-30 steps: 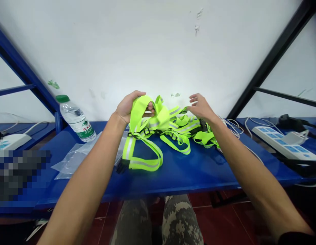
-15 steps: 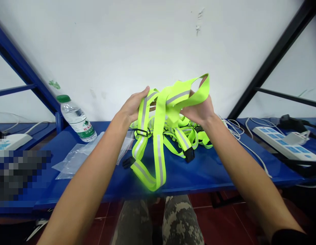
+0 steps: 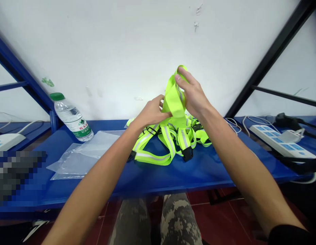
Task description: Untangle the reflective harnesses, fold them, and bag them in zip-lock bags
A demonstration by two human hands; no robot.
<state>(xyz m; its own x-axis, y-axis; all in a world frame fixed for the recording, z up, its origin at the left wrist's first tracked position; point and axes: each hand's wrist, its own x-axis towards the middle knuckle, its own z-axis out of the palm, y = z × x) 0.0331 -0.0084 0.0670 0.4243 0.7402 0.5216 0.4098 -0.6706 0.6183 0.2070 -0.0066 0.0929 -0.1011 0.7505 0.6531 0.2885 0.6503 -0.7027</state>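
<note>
A neon yellow reflective strap harness [image 3: 175, 102] with silver stripes is held up between my hands above the table. My left hand [image 3: 155, 110] grips its lower left side, the fingers partly hidden behind the webbing. Higher up, my right hand [image 3: 195, 90] pinches the top loop between thumb and fingers. The harness's lower straps hang onto the blue tabletop, where a long loop [image 3: 155, 159] lies in front. Behind and under it is a tangle of more yellow straps [image 3: 202, 137]. A black buckle [image 3: 187, 153] rests at the front of the pile.
Clear plastic bags [image 3: 71, 163] lie to the left on the blue table [image 3: 158, 182]. A water bottle [image 3: 73, 119] with a green cap stands behind them, against the wall. To the right are white cables [image 3: 233, 125] and a power strip [image 3: 282, 142]. Metal frame bars rise on both sides.
My hands have come together, the right moving left and up with the top loop. The left has shifted right along the harness, and its hanging straps have dropped onto the table.
</note>
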